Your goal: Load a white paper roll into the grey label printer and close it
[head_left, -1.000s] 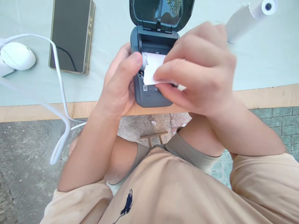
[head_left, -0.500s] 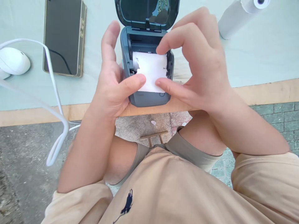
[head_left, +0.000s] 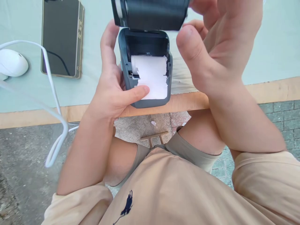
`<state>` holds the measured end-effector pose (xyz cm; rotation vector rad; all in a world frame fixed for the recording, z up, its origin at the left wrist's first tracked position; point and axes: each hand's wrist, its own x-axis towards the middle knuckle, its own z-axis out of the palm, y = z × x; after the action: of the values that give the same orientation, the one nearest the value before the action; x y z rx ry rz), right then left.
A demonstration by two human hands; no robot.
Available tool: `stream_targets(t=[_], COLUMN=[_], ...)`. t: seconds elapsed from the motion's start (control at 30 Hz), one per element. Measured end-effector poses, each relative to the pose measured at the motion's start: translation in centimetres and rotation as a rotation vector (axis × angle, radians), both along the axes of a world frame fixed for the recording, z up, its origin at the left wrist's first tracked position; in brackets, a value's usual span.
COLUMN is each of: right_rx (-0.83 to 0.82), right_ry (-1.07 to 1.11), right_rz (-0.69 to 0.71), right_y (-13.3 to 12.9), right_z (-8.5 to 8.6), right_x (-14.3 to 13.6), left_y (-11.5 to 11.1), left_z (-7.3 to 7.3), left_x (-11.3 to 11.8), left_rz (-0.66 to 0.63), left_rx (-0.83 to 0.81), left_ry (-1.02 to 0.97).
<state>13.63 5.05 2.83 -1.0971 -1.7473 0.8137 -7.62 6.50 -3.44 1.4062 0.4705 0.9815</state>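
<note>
A small dark printer (head_left: 152, 103) stands at the table's front edge with its lid (head_left: 154, 14) raised. White paper (head_left: 154, 75) from a roll lies in its bay, and its torn-edged end reaches over the front. My left hand (head_left: 113, 78) grips the printer's left side, the thumb pressing on the paper. My right hand (head_left: 217, 47) is at the right edge of the lid, thumb beside its lower corner. Its fingertips are partly hidden behind the lid and cut off by the top of the view, so their hold is unclear.
A dark phone (head_left: 61, 37) in a clear case lies on the left of the cloth-covered table (head_left: 93, 9). Beside it are a white mouse (head_left: 14, 62) and a looped white cable (head_left: 52, 78) hanging over the front edge. A small wooden stool (head_left: 154, 136) shows below.
My right hand has left the paper and moved up and right to the lid. The lid has tilted forward. The paper's end lies further down over the printer's front.
</note>
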Motion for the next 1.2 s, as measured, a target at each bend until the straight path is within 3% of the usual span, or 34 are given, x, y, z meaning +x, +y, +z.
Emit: stream_targets(t=[0.13, 0.33, 0.57, 0.7, 0.83, 0.9, 0.93, 1.0, 1.1, 1.2], right_rx=[0.268, 0.312, 0.313, 0.262, 0.164, 0.032, -0.042, -0.185, -0.316, -0.315], right_ry=[-0.27, -0.275, -0.251, -0.252, -0.248, -0.167, -0.1, 0.017, 0.065, 0.085], right_rz=[0.113, 0.207, 0.215, 0.204, 0.14, 0.19, 0.236, 0.332, 0.408, 0.413], right_y=[0.3, 1.1, 0.9, 0.5, 0.2, 0.1, 0.1, 0.2, 0.3, 0.6], right_z=[-0.1, -0.6, -0.6, -0.3, -0.1, -0.2, -0.2, -0.2, -0.4, -0.8], right_x=[0.8, 1.6, 1.5, 1.1, 0.6, 0.4, 0.3, 0.2, 0.1, -0.1], left_y=[-0.1, -0.5, -0.9, -1.3, -1.7, -1.5, -1.3, -1.0, -1.1, -1.7], left_z=[0.2, 1.1, 0.2, 0.9, 2.2, 2.0, 1.6, 0.8, 0.6, 1.4], left_x=[-0.1, 0.0, -0.1, 0.2, 0.4, 0.3, 0.3, 0.3, 0.7, 1.2], left_rz=[0.076, 0.172, 0.145, 0.103, 0.15, 0.131, 0.075, 0.015, 0.072, 0.138], left_rx=[-0.1, -0.294, -0.179, -0.126, -0.224, -0.218, -0.111, -0.071, -0.118, -0.178], left_ry=[-0.006, -0.043, -0.03, -0.014, 0.124, 0.099, -0.003, -0.042, -0.112, -0.123])
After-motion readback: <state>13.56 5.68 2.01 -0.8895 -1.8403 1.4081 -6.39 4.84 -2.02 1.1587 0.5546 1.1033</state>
